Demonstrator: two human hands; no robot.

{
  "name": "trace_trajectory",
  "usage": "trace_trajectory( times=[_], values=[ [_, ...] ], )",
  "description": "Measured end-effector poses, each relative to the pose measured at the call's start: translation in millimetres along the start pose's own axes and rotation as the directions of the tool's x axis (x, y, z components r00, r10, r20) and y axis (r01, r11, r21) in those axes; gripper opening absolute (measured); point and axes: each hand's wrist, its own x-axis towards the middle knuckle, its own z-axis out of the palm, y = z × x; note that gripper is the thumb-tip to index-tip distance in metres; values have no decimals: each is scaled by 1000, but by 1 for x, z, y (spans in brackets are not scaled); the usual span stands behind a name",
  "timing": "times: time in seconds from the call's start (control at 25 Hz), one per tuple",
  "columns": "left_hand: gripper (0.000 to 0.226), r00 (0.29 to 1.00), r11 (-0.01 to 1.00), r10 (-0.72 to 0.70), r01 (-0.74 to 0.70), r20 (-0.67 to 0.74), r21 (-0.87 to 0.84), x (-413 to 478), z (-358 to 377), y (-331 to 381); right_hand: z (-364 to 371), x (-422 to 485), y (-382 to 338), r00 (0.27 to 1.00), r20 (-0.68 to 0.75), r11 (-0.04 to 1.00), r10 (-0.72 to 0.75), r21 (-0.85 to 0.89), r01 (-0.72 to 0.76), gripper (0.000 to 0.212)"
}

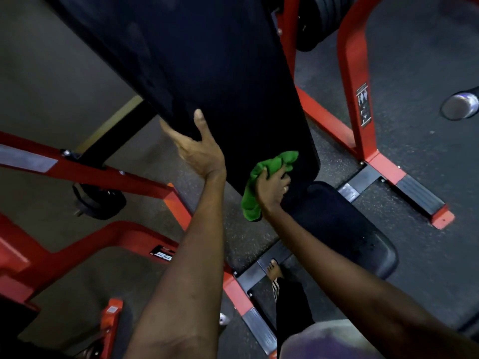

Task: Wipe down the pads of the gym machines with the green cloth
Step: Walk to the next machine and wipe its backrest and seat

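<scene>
Two bare hands are seen from above, reaching forward to a gym machine with a red frame point(350, 73). A long black back pad point(207, 73) is tilted across the upper middle of the view. The left hand point(199, 149) is clamped on the pad's lower left edge: the thumb is laid flat on the front face, and the fingers are wrapped round the edge and hidden behind it. The right hand point(272, 187) is closed around a bunched green cloth point(250, 200), with the fingers curled into its folds. The cloth is pressed against the bottom end of the back pad, near its lower right corner, and a loose end is left hanging below the wrist. A black seat pad point(342, 229) is set just below and to the right of that hand. A bare foot point(274, 269) is planted on a metal step plate of the frame, on the dark speckled floor point(414, 164). Black weight plates point(324, 16) are stacked at the top, behind the frame.
</scene>
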Motion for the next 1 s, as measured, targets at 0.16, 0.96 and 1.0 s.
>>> trace_trajectory(
  times=[0.16,0.96,1.0],
  values=[
    [83,979,997,64,-73,195,38,10,-12,-13,-11,14,8,957,-160,967,-244,-109,229,65],
    [84,806,940,-54,-159,590,303,28,-48,1,-19,-10,-56,834,-196,857,-515,-135,497,59],
    [84,802,935,-60,-163,594,315,28,-48,1,-19,-20,-72,737,-168,754,-655,-204,624,61]
  ],
)
